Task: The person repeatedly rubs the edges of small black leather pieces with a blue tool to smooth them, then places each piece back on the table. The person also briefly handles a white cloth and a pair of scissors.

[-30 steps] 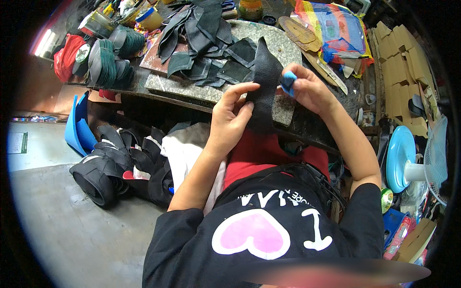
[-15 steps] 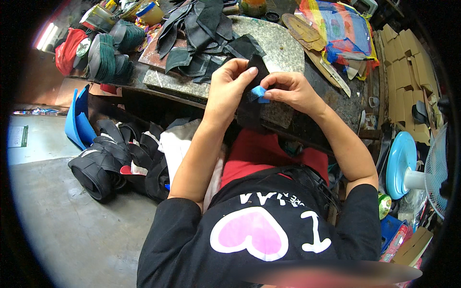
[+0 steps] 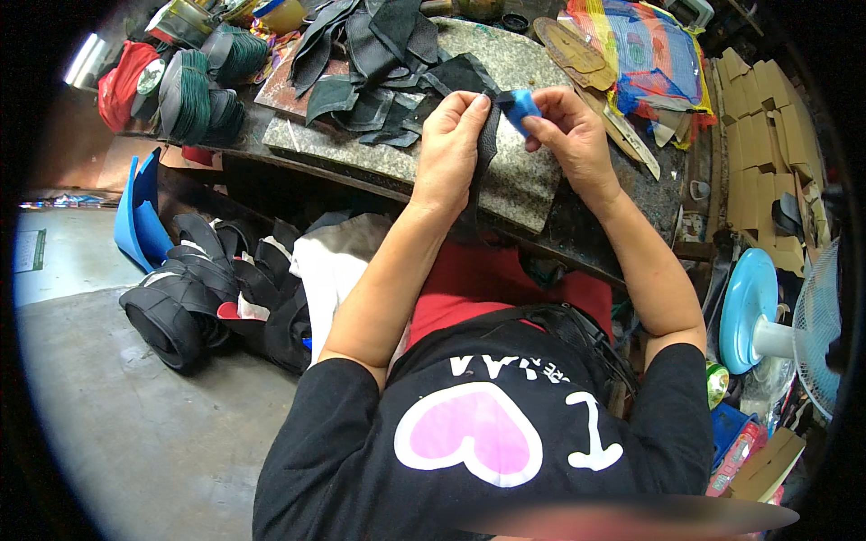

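My left hand point(image 3: 449, 149) pinches a black textured strip point(image 3: 487, 149), leather or fabric, between thumb and fingers. The strip hangs down past the hand toward the bench's near edge. To its right, my right hand point(image 3: 577, 140) grips a small blue piece point(image 3: 519, 110) that looks like foam or cloth. This blue piece sits against or close beside the strip's upper part; whether they touch I cannot tell. Beneath both hands lies a speckled stone slab point(image 3: 532, 185). Black leather scraps point(image 3: 361, 81) are heaped on the slab's left side.
Spools of green cord point(image 3: 187, 95) stand at the bench's far left. Brown sole-shaped patterns point(image 3: 573, 54) and a mesh bag point(image 3: 645, 54) lie at the back right. Black shoe uppers point(image 3: 171, 316) are piled low on the left. A fan point(image 3: 816, 329) stands at the right.
Both hands have moved a little farther out over the slab. My right hand has shifted up and right with the blue piece, and more of that piece now shows.
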Motion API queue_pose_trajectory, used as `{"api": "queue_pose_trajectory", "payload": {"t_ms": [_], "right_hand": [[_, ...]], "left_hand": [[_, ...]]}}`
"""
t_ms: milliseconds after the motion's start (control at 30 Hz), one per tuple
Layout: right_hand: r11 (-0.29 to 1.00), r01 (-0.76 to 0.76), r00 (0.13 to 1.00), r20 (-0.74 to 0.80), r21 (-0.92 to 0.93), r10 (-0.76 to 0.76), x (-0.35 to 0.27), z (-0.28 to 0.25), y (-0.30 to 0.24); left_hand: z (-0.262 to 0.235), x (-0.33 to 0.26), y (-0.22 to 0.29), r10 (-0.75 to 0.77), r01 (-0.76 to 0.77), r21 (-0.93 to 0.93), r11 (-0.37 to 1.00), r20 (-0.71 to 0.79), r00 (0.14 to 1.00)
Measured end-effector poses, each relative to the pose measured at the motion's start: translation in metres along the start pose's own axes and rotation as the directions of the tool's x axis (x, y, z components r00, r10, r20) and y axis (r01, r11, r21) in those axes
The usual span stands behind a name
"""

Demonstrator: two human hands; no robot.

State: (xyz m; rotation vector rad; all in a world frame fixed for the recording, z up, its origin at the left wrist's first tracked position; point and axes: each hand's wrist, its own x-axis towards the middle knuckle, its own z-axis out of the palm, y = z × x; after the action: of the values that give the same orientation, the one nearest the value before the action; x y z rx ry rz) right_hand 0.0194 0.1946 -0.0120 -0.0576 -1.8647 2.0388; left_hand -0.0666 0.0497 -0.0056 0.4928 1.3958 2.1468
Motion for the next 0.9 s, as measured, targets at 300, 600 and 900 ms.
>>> {"api": "queue_pose_trajectory", "payload": {"t_ms": [300, 600, 900], "right_hand": [[0.995, -0.032, 0.977, 0.208, -0.093, 0.051, -0.008, 0.003, -0.017], [0.885, 0.364, 0.915, 0.290, -0.289, -0.281, -0.008, 0.003, -0.011], [0.875, 0.132, 0.964, -0.147, -0.466, -0.224, 0.002, 0.001, -0.007]], "left_hand": [[-0.002, 0.004, -0.004, 0.034, -0.034, 0.055, 0.998, 0.009, 0.999], [0.000, 0.005, -0.008, 0.061, -0.060, 0.083, 0.995, -0.003, 0.998], [-0.004, 0.007, -0.007, -0.024, -0.001, 0.207, 0.978, 0.119, 0.993]]}}
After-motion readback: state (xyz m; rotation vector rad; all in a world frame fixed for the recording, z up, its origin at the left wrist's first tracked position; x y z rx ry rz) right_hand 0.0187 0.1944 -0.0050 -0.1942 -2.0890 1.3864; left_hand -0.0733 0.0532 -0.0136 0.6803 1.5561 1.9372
